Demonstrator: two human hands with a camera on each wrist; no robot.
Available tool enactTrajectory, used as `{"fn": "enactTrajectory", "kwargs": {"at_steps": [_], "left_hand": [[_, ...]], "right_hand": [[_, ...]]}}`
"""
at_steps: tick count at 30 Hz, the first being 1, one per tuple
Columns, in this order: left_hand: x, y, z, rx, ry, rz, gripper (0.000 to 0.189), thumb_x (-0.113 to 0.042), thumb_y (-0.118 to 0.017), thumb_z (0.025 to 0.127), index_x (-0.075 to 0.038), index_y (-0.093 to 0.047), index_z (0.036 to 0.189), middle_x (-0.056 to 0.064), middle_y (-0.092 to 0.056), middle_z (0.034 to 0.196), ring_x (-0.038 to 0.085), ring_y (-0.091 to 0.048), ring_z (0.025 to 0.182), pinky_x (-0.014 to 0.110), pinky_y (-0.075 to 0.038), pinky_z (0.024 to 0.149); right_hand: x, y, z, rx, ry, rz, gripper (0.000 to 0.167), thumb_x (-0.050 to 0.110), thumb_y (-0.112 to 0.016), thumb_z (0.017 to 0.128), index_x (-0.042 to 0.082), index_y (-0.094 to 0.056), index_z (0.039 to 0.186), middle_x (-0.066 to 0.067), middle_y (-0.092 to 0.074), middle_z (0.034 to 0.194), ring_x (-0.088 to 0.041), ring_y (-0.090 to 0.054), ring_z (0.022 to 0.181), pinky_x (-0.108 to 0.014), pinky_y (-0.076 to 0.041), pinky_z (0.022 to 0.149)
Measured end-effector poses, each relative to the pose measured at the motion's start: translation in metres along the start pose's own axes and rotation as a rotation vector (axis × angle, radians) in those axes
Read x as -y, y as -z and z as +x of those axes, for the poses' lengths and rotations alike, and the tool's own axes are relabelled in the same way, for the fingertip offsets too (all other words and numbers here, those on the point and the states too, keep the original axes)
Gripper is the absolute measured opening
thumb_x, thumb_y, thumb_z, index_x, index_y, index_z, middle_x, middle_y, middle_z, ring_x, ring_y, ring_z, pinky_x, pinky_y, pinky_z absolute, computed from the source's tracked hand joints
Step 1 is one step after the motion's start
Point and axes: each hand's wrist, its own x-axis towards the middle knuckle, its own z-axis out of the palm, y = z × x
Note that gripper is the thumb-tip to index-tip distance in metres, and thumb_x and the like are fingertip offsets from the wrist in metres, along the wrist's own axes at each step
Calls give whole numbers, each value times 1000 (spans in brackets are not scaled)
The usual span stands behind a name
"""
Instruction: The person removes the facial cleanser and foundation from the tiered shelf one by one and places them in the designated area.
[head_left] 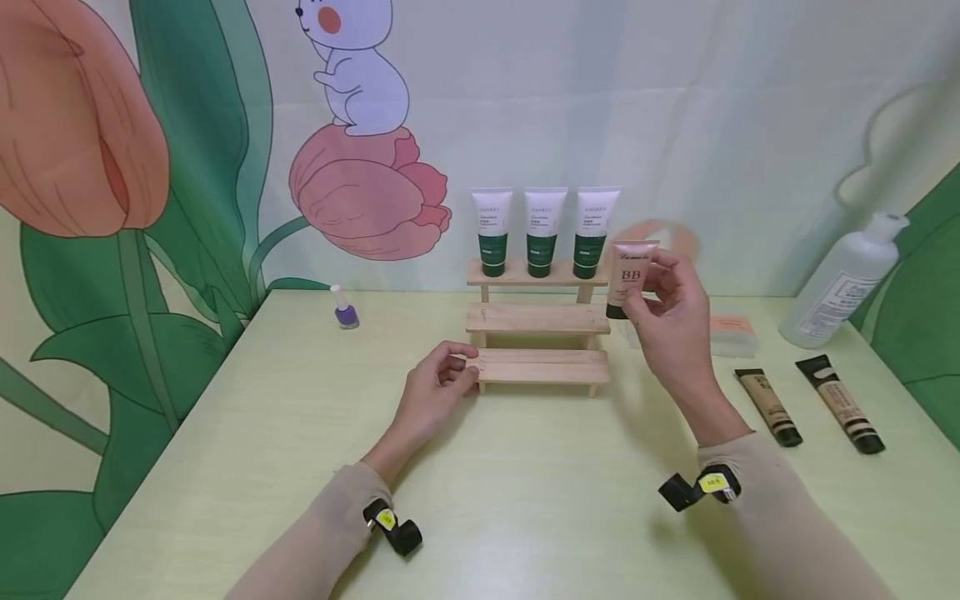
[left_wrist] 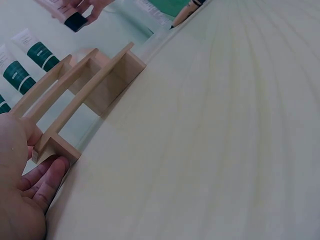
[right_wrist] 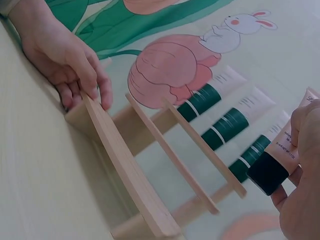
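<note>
A three-step wooden stand (head_left: 537, 367) is on the table, and my left hand (head_left: 437, 385) grips the left end of its lowest step. In the left wrist view the thumb lies at the step's end and the fingers (left_wrist: 52, 182) curl beneath. My right hand (head_left: 675, 321) pinches a pink BB cream tube (head_left: 628, 275) with a black cap, held upright, cap down, by the right end of the middle step. White-and-green tubes, a left one (head_left: 492, 233), a middle one (head_left: 541, 233) and a right one (head_left: 592, 233), stand cap down on the top step.
Right of the stand lie a tan tube (head_left: 768, 407) and a longer tan tube (head_left: 842, 404). A white bottle (head_left: 840, 283) stands at the back right, near a clear box (head_left: 733, 340) partly behind my right hand. A purple nail polish bottle (head_left: 347, 311) stands back left.
</note>
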Motion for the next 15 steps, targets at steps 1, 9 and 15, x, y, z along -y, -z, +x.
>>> {"fn": "enactTrajectory", "kwargs": {"at_steps": [1, 9, 15], "left_hand": [[0, 0, 0, 0, 1, 1, 20, -13, -73, 108, -14, -73, 128, 10, -73, 108, 23, -71, 93, 27, -65, 82], [0, 0, 0, 0, 11, -3, 20, -12, -73, 108, -14, -73, 128, 10, -73, 108, 23, -71, 93, 28, -65, 83], [-1, -1, 0, -1, 16, -10, 20, -12, -73, 108, -14, -73, 128, 11, -72, 109, 23, -70, 94, 28, -65, 83]], "right_hand": [[0, 6, -1, -10, -7, -16, 43, -4, -62, 105, 9, -60, 147, 0, -68, 124, -18, -67, 112, -25, -55, 89], [-11, 44, -5, -77, -11, -77, 43, -4, -63, 104, 11, -63, 144, 2, -70, 123, -16, -70, 112, -20, -56, 88], [-17, 67, -12, -100, -63, -132, 45, -1, -64, 105, 14, -62, 147, 5, -69, 123, -14, -68, 112, -21, -54, 89]]}}
